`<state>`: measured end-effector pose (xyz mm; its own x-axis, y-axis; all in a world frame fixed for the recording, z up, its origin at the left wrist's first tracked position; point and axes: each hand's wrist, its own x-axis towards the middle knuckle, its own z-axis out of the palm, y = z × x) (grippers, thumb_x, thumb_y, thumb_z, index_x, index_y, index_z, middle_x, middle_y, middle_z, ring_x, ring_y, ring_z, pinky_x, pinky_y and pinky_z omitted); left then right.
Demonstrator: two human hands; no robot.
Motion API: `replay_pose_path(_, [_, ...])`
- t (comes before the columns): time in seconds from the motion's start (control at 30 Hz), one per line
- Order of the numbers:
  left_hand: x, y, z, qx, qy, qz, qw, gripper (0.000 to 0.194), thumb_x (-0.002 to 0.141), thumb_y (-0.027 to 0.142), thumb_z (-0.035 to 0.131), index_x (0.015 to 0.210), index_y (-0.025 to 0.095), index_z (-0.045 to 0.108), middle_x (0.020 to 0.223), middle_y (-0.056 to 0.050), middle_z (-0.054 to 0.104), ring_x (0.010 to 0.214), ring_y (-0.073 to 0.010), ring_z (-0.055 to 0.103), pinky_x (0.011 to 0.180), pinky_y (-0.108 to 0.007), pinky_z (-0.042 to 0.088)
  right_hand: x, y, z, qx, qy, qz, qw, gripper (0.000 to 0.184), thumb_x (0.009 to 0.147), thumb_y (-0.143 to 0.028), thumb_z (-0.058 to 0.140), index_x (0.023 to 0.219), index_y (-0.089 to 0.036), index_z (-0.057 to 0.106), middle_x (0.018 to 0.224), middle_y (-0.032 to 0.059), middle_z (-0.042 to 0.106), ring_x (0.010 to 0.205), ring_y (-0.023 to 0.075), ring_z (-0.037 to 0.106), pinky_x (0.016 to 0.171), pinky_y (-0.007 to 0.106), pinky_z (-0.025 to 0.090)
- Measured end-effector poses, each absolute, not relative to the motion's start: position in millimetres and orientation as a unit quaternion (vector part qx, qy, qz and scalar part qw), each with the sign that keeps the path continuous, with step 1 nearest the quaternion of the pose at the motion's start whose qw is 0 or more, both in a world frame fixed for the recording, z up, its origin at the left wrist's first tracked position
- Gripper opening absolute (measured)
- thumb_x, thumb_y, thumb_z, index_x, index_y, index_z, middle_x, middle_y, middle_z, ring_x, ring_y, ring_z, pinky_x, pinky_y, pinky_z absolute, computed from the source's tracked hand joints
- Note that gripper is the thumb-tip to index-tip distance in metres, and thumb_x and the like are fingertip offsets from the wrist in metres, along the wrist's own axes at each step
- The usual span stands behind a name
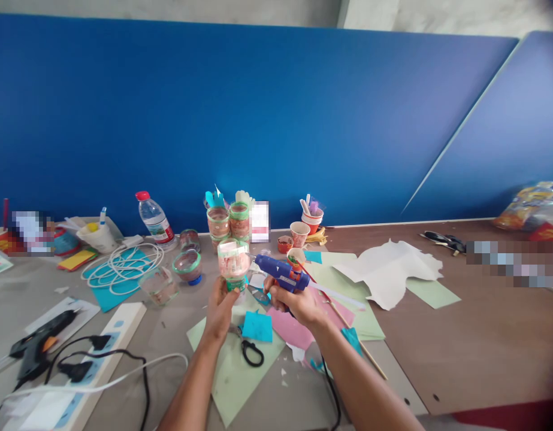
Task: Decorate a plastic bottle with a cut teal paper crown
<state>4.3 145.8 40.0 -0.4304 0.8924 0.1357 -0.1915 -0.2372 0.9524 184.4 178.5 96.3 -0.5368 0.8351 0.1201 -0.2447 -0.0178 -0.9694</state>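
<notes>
My left hand is closed around the green lower end of a cut clear plastic bottle piece, held upright above the papers. In my right hand is a blue hot glue gun, its nozzle pointing left, close to the bottle piece's side. Whether the nozzle touches the plastic I cannot tell. Below my hands lie a pair of black-handled scissors, a bright blue paper square and pink paper on light green sheets.
A power strip with plugs and cords, plus a black glue gun, lies at the left. A water bottle, coiled white cable and several decorated cups stand behind. Torn white paper lies at the right.
</notes>
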Motion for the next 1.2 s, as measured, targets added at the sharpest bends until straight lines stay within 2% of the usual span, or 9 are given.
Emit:
replay_pose_path(0.27, [9, 143, 48, 0.381, 0.512, 0.681, 0.357, 0.036, 0.065, 0.030, 0.070, 0.097, 0.017, 0.063, 0.093, -0.005, 0.069, 0.088, -0.0212, 0.063, 0.078, -0.031, 0.047, 183, 180, 91, -0.258, -0.569, 0.670, 0.401, 0.029, 0.070, -0.044, 0.067, 0.074, -0.018, 0.056, 0.053, -0.0059, 0.046, 0.043, 0.0072, 0.038, 0.045, 0.024, 0.031])
replay_pose_path(0.87, [12, 142, 52, 0.407, 0.535, 0.655, 0.345, 0.036, 0.066, 0.033, 0.068, 0.098, 0.018, 0.060, 0.098, -0.006, 0.067, 0.096, -0.0236, 0.061, 0.082, -0.033, 0.046, 183, 176, 97, -0.306, -0.602, 0.628, 0.387, 0.021, 0.074, -0.036, 0.063, 0.070, -0.018, 0.053, 0.052, -0.0050, 0.045, 0.048, 0.0090, 0.040, 0.048, 0.026, 0.033])
replay_pose_path(1.07, [12, 141, 55, 0.374, 0.525, 0.677, 0.356, 0.037, 0.062, 0.031, 0.071, 0.096, 0.018, 0.063, 0.093, -0.005, 0.069, 0.091, -0.0226, 0.063, 0.079, -0.032, 0.047, 182, 179, 95, -0.320, -0.590, 0.624, 0.399, 0.029, 0.072, -0.043, 0.066, 0.067, -0.018, 0.052, 0.050, -0.0053, 0.044, 0.046, 0.0084, 0.039, 0.048, 0.026, 0.032])
replay_pose_path(1.2, [9, 142, 51, 0.375, 0.502, 0.685, 0.371, 0.035, 0.064, 0.030, 0.072, 0.097, 0.017, 0.065, 0.091, -0.005, 0.069, 0.087, -0.0215, 0.063, 0.079, -0.032, 0.047, 182, 180, 95, -0.351, -0.576, 0.618, 0.404, 0.030, 0.070, -0.044, 0.066, 0.065, -0.019, 0.050, 0.050, -0.0060, 0.043, 0.044, 0.0078, 0.037, 0.045, 0.024, 0.031])
